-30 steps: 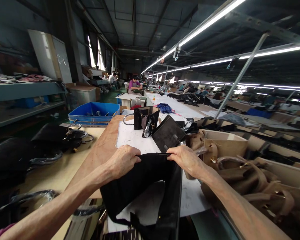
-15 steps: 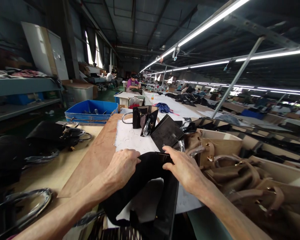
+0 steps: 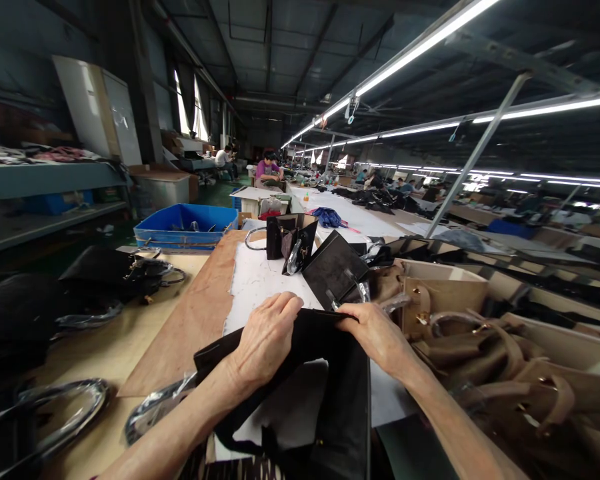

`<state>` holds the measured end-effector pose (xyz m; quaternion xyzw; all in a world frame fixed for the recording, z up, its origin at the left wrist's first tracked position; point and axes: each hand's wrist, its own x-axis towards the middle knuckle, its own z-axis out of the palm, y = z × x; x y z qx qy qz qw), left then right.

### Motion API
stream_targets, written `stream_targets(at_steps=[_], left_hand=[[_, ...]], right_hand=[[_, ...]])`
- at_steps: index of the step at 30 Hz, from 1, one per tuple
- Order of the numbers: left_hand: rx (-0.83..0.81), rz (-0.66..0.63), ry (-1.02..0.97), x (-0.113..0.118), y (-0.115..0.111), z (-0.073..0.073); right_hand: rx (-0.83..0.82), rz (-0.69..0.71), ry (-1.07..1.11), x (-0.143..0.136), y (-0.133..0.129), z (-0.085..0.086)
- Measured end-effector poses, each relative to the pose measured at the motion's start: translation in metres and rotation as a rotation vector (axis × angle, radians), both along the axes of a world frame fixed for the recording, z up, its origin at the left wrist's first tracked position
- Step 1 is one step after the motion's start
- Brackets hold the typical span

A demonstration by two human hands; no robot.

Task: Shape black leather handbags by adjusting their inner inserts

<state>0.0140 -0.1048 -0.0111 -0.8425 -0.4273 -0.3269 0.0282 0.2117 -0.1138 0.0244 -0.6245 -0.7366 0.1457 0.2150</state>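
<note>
A black handbag (image 3: 347,393) stands in front of me, its mouth facing me and pale material showing through an opening. My left hand (image 3: 270,333) is closed on the bag's upper edge, left of the middle. Farther right along that edge, my right hand (image 3: 375,333) pinches it between thumb and fingers. A plastic-wrapped handle (image 3: 155,407) sticks out at the bag's left side. Just beyond my hands leans a flat black bag (image 3: 335,267) with wrapped handles. Behind it an open black bag (image 3: 291,243) stands upright on the white table covering (image 3: 250,273).
Brown and beige handbags (image 3: 445,293) crowd the right side. Black bags (image 3: 105,273) with wrapped handles lie at left on the wooden board (image 3: 180,320). A blue bin (image 3: 185,227) stands beyond it. Farther back, a person in purple (image 3: 269,170) sits at a table.
My left hand has moved right and slightly up along the bag's edge. My right hand has shifted slightly right and closed more tightly. The bag's upper edge is now straighter.
</note>
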Motion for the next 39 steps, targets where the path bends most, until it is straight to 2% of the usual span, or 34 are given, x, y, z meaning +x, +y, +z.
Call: stream_targets(at_steps=[7,9,14,21,25,30,39], left_hand=[[0.077,-0.162,0.027,-0.006,0.013,-0.008],[0.086,-0.155,0.029,-0.001,0.013,-0.008],[0.066,-0.046,0.008,0.006,0.011,-0.006],[0.187,-0.155,0.004,-0.002,0.016,-0.010],[0.172,-0.224,0.050,0.013,0.019,-0.003],[0.161,-0.268,0.001,0.035,0.023,-0.001],[0.098,-0.258,-0.030,0.037,0.023,-0.002]], right_hand=[[-0.052,0.041,0.081,0.010,0.006,-0.004],[-0.041,0.033,0.082,0.010,0.005,-0.005],[-0.024,0.035,0.081,0.010,0.005,-0.005],[-0.034,0.035,0.097,0.012,0.009,-0.007],[-0.002,0.051,0.103,0.012,0.011,-0.008],[0.030,0.077,0.118,0.012,0.011,-0.009],[0.025,0.096,0.101,0.016,0.013,-0.010]])
